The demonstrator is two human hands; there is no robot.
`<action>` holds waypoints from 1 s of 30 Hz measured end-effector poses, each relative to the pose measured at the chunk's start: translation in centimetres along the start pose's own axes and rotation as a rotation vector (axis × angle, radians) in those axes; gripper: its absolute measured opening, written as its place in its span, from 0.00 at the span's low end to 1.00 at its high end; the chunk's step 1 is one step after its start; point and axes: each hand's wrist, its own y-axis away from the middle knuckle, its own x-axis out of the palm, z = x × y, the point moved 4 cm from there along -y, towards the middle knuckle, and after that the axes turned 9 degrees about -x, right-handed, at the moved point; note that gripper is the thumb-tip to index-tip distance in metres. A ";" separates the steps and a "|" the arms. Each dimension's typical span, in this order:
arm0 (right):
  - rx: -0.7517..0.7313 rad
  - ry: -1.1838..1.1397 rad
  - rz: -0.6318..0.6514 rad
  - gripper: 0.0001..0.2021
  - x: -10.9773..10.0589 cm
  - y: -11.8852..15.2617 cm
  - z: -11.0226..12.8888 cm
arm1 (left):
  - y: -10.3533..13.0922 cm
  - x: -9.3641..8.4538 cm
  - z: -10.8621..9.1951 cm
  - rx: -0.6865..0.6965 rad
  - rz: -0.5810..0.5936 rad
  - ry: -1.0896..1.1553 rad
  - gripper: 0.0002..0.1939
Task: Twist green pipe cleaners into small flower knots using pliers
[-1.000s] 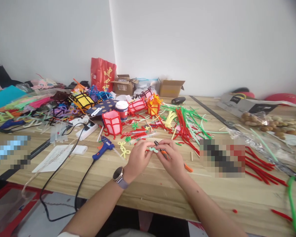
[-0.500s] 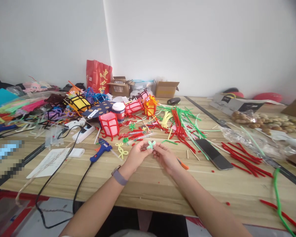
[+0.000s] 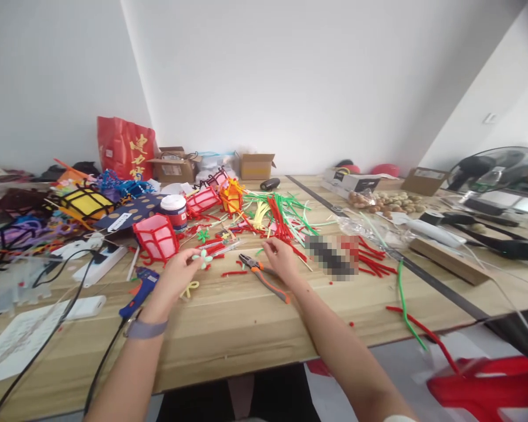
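My left hand pinches a pale green pipe-cleaner flower, its looped petals showing past the fingertips. My right hand is apart from it, fingers curled together just above the table; whatever they may hold is too small to make out. Below the right hand lies a pair of pliers with orange and grey handles, jaws pointing up and left. A yellow pipe-cleaner shape is partly hidden by my left hand. A blue glue gun lies left of that wrist.
Red pipe-cleaner lantern and paper cup stand beyond my left hand. Red and green pipe cleaners are heaped ahead. A power strip with black cables is at left. A green pipe cleaner overhangs the front edge at right.
My hands have separated: the left keeps the green flower and the right has let go of it. The view has turned right, and the pliers are now uncovered.
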 end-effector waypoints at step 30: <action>0.368 0.578 -0.306 0.42 -13.3 1.5 -9.1 | 2.6 7.7 -1.5 0.418 0.206 -0.264 0.12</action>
